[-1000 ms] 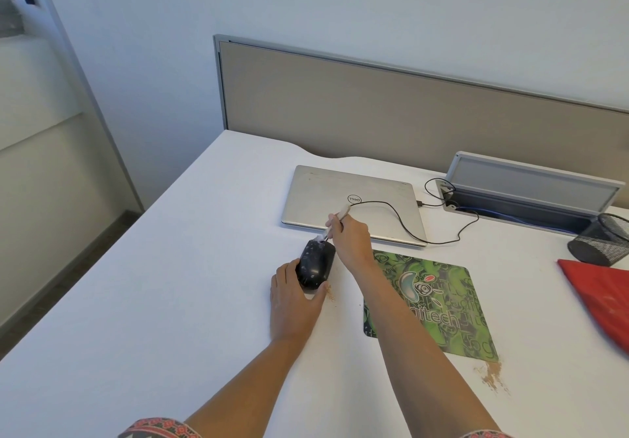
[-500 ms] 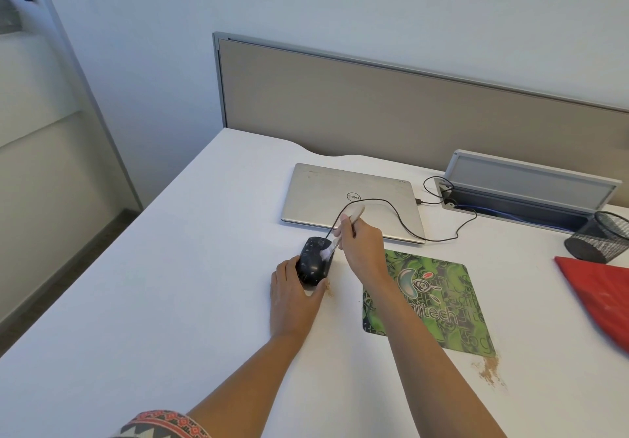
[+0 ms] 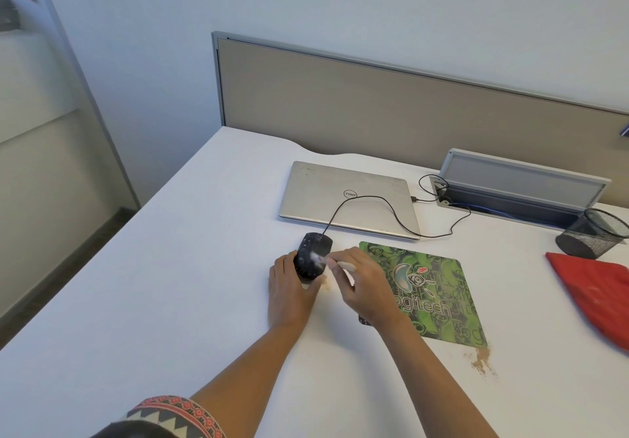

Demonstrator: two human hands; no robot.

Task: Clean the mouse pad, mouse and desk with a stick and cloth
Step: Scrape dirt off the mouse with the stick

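Black corded plastic mouse point(image 3: 312, 256) is being scraped: left hand point(image 3: 289, 291) gripping it, right hand point(image 3: 364, 286) pinching thin white stick point(image 3: 343, 264) against its top. Next step is probably calling for the red cloth point(image 3: 599, 289).

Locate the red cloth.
Head view, far right of the desk: the cloth lies flat, cut off by the frame edge, just in front of the mesh cup and right of the mouse pad, apart from it.
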